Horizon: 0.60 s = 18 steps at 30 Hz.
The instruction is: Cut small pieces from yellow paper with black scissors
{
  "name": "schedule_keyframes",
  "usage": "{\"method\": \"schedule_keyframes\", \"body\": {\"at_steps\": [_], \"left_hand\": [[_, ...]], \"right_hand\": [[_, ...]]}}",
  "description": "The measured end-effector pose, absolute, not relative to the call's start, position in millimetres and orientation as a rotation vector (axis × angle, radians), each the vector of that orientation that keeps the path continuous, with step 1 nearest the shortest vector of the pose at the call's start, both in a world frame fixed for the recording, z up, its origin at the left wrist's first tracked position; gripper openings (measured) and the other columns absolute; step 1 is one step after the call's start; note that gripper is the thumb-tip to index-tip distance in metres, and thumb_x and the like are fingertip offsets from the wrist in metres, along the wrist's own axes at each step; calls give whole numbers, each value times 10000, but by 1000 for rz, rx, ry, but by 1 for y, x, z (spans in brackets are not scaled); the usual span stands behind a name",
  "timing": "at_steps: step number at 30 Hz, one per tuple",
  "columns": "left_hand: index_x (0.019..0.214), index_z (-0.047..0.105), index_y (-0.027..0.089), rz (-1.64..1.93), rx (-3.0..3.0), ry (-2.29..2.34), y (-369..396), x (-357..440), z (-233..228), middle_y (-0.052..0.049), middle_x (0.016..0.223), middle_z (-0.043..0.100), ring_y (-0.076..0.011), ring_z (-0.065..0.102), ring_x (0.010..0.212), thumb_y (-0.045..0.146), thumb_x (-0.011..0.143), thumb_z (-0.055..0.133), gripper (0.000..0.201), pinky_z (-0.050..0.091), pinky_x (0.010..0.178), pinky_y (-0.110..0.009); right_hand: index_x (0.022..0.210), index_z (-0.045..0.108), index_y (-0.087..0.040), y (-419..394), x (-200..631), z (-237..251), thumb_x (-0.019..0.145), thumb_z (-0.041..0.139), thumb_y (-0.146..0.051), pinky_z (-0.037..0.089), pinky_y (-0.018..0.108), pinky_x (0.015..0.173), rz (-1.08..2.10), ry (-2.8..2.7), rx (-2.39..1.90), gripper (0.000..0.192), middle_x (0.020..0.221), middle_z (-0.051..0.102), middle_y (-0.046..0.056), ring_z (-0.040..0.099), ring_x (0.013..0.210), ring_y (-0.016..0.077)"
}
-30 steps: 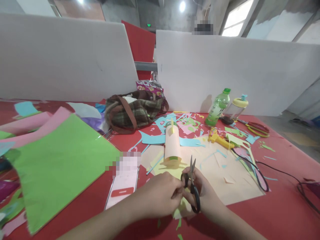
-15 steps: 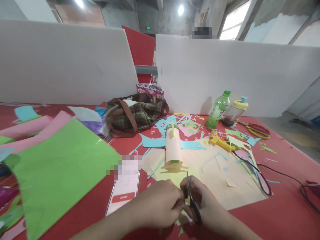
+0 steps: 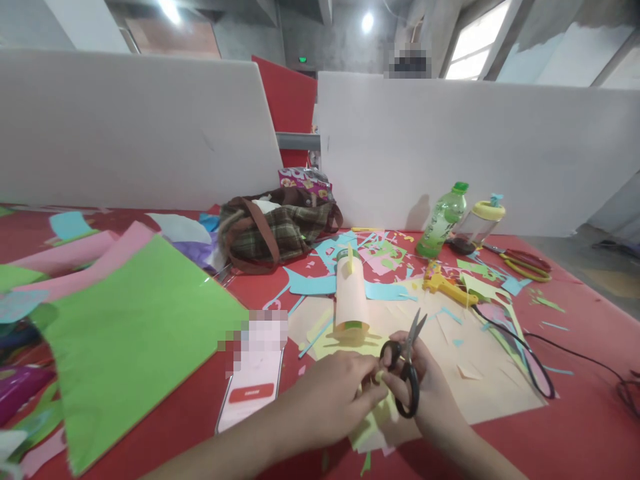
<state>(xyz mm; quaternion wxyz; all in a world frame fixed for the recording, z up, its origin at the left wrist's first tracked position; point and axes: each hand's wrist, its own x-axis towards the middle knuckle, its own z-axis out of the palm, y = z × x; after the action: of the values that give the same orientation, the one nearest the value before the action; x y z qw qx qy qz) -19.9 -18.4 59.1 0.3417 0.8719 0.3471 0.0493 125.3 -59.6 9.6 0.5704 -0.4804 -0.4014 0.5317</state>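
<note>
My right hand [image 3: 425, 380] is closed around black-handled scissors [image 3: 411, 363], whose blades point up and stand slightly apart. Close beside it, my left hand [image 3: 345, 393] pinches a small piece of yellow paper [image 3: 379, 377], and the fingertips of both hands meet there. Below the hands lie yellow paper scraps [image 3: 367, 433]. Just beyond them a paper tube figure [image 3: 351, 293] in pale peach lies with blue strips [image 3: 313, 285] out to its sides and a yellow fin on top. A phone [image 3: 255, 380] with a lit screen rests left of my left hand.
A large green sheet [image 3: 145, 327] covers the left side. Behind are a plaid bag [image 3: 280, 230], a green bottle [image 3: 443, 220] and a lidded jar [image 3: 477, 223]. To the right lie a yellow glue gun [image 3: 450, 288] with its black cord and red-handled scissors [image 3: 525, 263]. White panels [image 3: 450, 147] stand at the back.
The scissors have turned in my right hand, moved up and right, and their blades have parted. The yellow paper piece now shows between my fingertips. The view has shifted slightly left.
</note>
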Motion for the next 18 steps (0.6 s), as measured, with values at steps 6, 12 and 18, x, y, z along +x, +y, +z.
{"method": "schedule_keyframes", "body": {"at_steps": [6,12,18], "left_hand": [[696,492,149,264,2210,943,-23,-12,53,-15,658,540,-109,459,581,267,847,272,291,319,521,-209],[682,492,150,329,2200,955,-23,-12,48,0,619,528,-97,446,550,233,823,314,241,308,508,-200],[624,472,146,311,2191,930,-21,-15,48,10,560,490,-82,396,489,202,792,331,226,280,457,-191]], "right_hand": [[879,433,-245,-61,128,14,575,705,-186,391,222,520,1262,-899,-1122,412,712,498,-32,498,594,127],[901,434,-246,-62,129,8,632,671,-204,392,231,554,1244,-918,-1098,361,716,511,-24,498,616,127],[865,450,-253,-61,127,7,621,675,-204,386,219,538,1217,-903,-1123,336,697,515,-33,481,597,119]]}}
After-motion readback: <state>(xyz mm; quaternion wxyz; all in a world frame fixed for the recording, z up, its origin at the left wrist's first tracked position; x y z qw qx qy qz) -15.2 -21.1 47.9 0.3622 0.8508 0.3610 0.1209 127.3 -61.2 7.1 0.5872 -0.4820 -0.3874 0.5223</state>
